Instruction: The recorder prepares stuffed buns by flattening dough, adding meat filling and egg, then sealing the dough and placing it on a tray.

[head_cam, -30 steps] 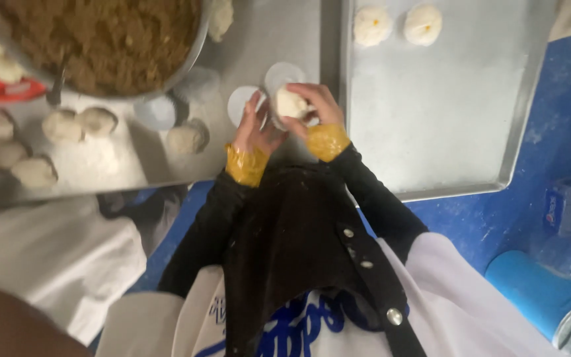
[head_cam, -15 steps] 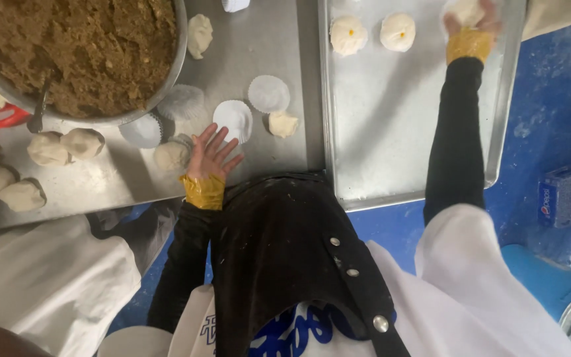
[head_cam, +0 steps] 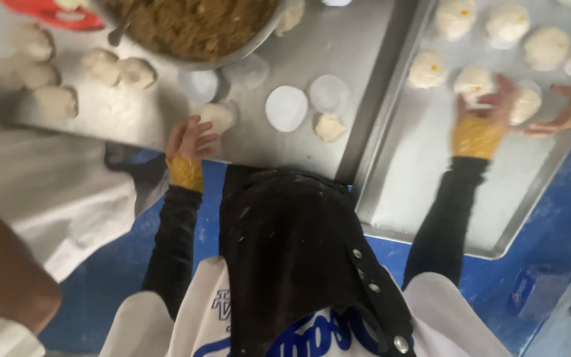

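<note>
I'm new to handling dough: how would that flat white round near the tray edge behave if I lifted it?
The flat dough round looks thin, so it would probably droop and stretch rather than stay stiff. It lies flush on the steel table, so it may cling. Probably very light, and easy to tear.

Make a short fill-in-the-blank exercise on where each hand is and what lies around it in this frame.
1. The right hand rests on a filled white dough bun on the metal ____.
2. The left hand touches a lump of ____ at the steel table's edge.
3. The big metal bowl holds a ____ filling.
4. Both wrists show ____ cuffs.

Missing words: tray; dough; brown; yellow
</note>
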